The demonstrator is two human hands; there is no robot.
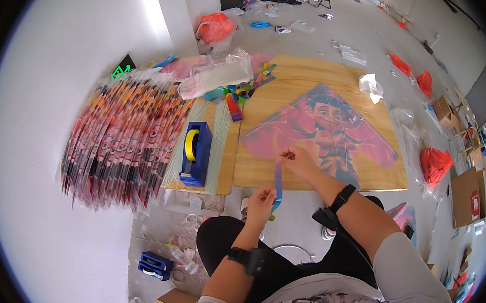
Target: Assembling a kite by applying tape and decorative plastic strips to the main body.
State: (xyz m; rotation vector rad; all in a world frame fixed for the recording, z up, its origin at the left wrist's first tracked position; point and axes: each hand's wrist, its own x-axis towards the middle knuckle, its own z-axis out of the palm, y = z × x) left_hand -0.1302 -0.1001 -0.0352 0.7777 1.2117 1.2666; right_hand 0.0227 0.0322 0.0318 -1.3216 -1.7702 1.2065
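One green end of the ribbon (278,183) dangles below your left hand (262,202), past the counter's near edge and above the gap at your knees; if it swings, it could catch on your clothing or on the wooden edge. Your left thumb and fingers appear to pinch the ribbon just above that end. A grip so near the tip might slip off, and the strip would then twist.

Higher up, your right hand (297,160) has its fingertips gathered and seems to pinch the ribbon's upper end, though I cannot tell how firmly. Pulling the hands unevenly could stretch the strip or jerk it loose.

The printed kite (327,121) lies flat on the counter (392,177), its lower part reaching close to the near edge and partly hidden under your right forearm. I cannot tell whether your arm touches it; should it press down and drag, the thin sheet could crease or slide.

To the left, the blue tape dispenser (202,157) with its yellow roll (190,144) stands among pale thin rods (219,144). A wide sweep of your left elbow might knock it and scatter them.

Beyond, the coloured ribbons (235,107) lie in a jumbled heap beside clear plastic packaging (221,78), so tugging one piece would likely drag out others.
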